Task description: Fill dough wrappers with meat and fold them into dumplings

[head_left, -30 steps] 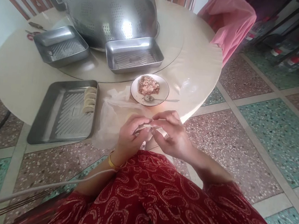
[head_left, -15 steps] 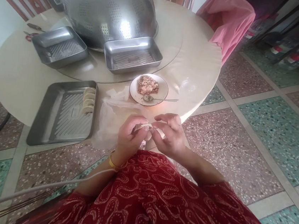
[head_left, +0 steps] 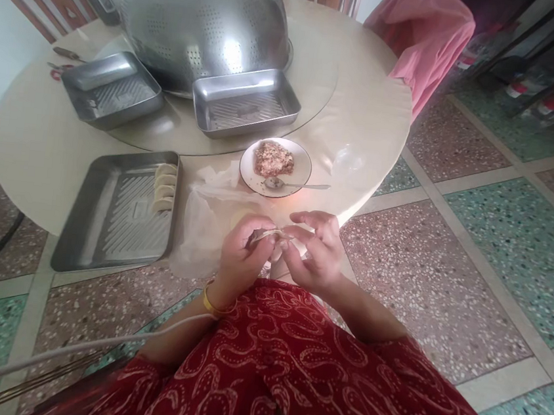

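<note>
Between my two hands, just off the table's front edge, is a pale dumpling (head_left: 270, 232), mostly covered by fingers. My left hand (head_left: 244, 247) is closed around its left part, thumb on top. With thumb and forefinger, my right hand (head_left: 316, 250) pinches its right end, the other fingers loosely raised. Beyond the hands, a white plate (head_left: 303, 157) holds a mound of minced filling (head_left: 273, 159) and a metal spoon (head_left: 275, 183). To the left, a large metal tray (head_left: 102, 215) has a short row of folded dumplings (head_left: 165, 188) along its right side.
A crumpled clear plastic bag (head_left: 200, 226) lies between tray and hands. Farther back are two smaller metal trays (head_left: 113, 94) (head_left: 246, 102) and a big perforated metal colander (head_left: 206, 35). A pink cloth (head_left: 424, 31) hangs over a chair at the right. A cable (head_left: 94, 343) crosses my left forearm.
My fingers have shifted slightly along the dumpling's edge, and its rim looks more pinched together. The trays, plate and spoon have stayed in place; the view has moved a little.
</note>
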{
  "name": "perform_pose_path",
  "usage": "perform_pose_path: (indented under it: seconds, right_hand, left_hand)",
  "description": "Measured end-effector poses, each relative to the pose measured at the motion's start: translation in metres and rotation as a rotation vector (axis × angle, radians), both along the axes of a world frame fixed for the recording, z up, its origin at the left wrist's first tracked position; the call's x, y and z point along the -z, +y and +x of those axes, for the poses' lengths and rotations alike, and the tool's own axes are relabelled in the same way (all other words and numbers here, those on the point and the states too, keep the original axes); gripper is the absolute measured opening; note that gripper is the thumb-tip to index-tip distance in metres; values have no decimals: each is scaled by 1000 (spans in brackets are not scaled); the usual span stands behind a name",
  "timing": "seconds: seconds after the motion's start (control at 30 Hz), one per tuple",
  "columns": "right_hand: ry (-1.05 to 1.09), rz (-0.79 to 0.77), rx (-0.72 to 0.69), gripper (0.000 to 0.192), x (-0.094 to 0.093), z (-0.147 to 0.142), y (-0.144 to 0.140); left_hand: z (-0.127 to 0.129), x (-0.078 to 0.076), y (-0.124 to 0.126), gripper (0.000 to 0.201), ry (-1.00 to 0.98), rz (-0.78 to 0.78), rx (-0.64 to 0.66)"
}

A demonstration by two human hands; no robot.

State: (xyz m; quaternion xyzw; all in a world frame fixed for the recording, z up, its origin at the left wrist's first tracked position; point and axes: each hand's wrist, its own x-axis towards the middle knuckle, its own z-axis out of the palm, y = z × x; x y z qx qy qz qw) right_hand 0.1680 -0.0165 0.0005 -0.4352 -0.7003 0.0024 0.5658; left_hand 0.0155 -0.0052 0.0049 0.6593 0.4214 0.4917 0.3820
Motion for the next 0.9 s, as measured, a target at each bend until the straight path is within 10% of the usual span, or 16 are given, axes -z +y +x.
perform_pose_path:
  seconds: [0.23,0.9]
  right_hand:
    - [224,-380,-226,7,-16,8,2]
    - [137,-534,-429,10,-33,25,10]
  left_hand:
    - [-1,-3,1,7,114,148,-21]
    - [-3,-8,2,8,211,311,17]
